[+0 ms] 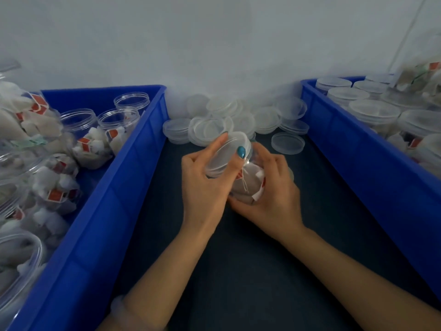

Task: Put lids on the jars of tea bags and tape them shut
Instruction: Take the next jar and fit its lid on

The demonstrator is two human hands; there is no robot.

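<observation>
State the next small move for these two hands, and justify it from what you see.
Probably turn the lid down tight on the jar. The left hand grips the lid at the mouth of the tilted jar, which the right hand holds; no tape shows on it, so closing likely comes first.

Bare forearms; the left hand [205, 185] shows 1 teal-polished thumbnail [241, 152], and a pale band [118, 304] circles that forearm

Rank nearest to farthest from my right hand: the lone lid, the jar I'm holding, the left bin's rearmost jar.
1. Held jar, gripped in the right hand.
2. Lone lid, lying just beyond it.
3. Rearmost jar, back of the left bin.
</observation>
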